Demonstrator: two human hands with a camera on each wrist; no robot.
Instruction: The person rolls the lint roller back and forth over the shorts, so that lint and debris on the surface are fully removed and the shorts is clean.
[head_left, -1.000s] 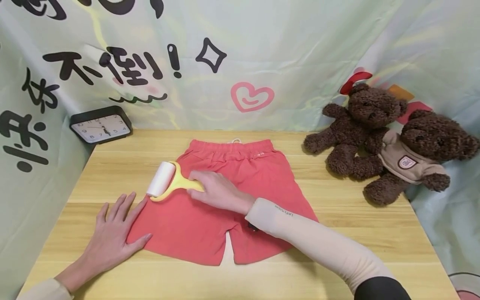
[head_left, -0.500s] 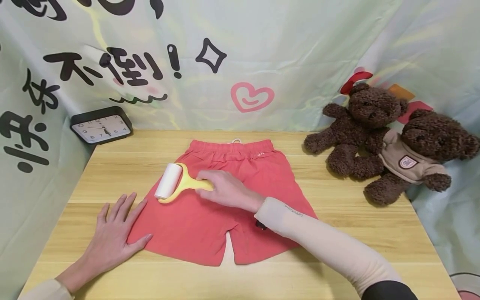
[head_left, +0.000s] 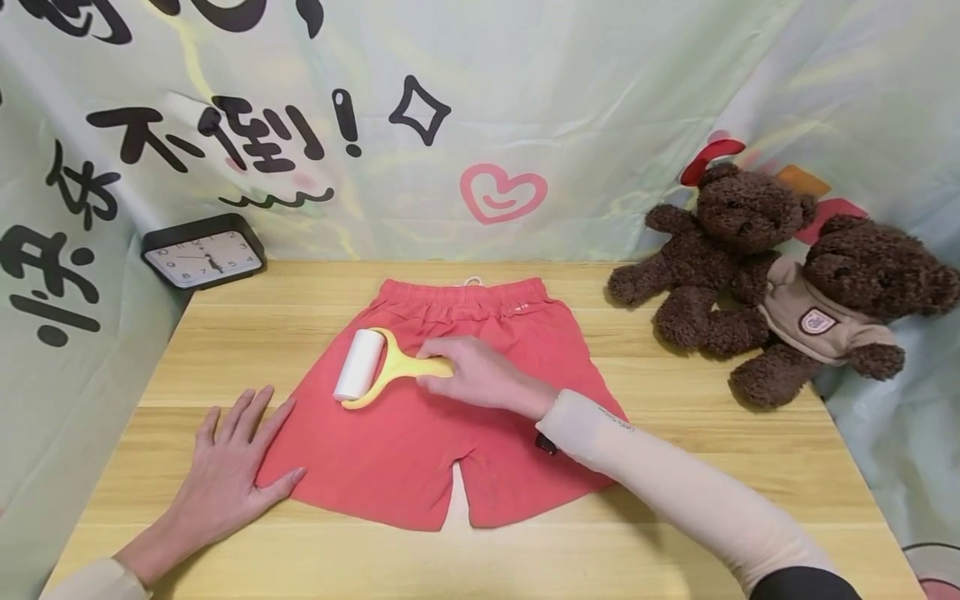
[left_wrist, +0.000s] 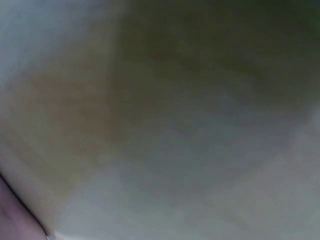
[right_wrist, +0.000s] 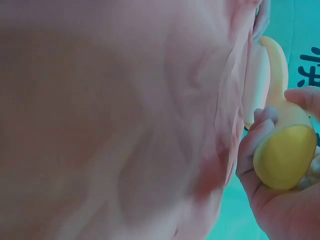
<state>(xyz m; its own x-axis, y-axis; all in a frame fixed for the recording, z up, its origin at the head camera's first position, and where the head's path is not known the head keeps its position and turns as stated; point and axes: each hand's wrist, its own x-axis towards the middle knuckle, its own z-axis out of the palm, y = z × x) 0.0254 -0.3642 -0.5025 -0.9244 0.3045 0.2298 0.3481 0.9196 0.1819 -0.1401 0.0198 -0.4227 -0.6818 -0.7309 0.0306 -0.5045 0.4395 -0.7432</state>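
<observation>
Red shorts (head_left: 360, 467) lie flat on the wooden table, waistband toward the back. My right hand (head_left: 480, 372) grips the yellow handle of a lint roller (head_left: 358, 365), whose white roll rests on the upper left part of the shorts. In the right wrist view, fingers curl round the roller's yellow handle (right_wrist: 285, 157), with the white roll partly showing beyond. My left hand (head_left: 225, 467) lies with fingers spread, its fingertips and thumb on the left edge of the shorts' leg. The left wrist view is dark and blurred, with only a bit of skin at its lower left corner.
A black-framed clock (head_left: 202, 252) stands at the table's back left corner. Two brown teddy bears (head_left: 738, 221) sit at the right, one wearing a beige shirt (head_left: 810, 312). A printed curtain (head_left: 600, 100) hangs behind the wooden table (head_left: 720, 433).
My right hand has drawn the lint roller to the right, from the shorts' left edge inward over the fabric. The left hand has stayed in place.
</observation>
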